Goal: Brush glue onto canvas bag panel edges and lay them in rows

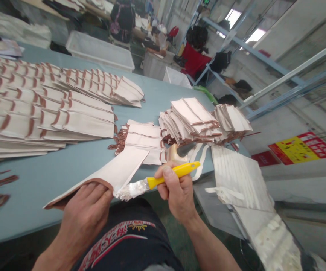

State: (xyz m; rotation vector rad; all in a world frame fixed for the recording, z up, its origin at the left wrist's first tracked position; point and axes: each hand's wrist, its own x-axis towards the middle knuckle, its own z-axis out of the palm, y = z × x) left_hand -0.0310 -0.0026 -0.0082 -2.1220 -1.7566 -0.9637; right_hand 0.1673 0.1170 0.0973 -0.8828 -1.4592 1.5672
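My right hand (177, 188) is closed round the yellow handle of a paintbrush (177, 171). White paste coats its bristles, which touch or hover just over the near edge of a cream fabric piece (118, 165). That piece is lined in brown and gapes open toward me. My left hand (88, 205) has its fingers tucked into the opening, gripping the edge; the fingertips are hidden inside. Just beyond lies a small stack of similar cream pieces (144, 137) with brown edges. A wooden block-like tool with a dark handle (175, 152) rests near my right hand.
Overlapping rows of cream pieces (89, 116) cover the left of the blue-green table (52, 162). More piles (191, 116) stand at the back right. White strips (239, 177) hang at the right edge. Behind the table are a white bin (101, 52) and metal shelving (267, 64).
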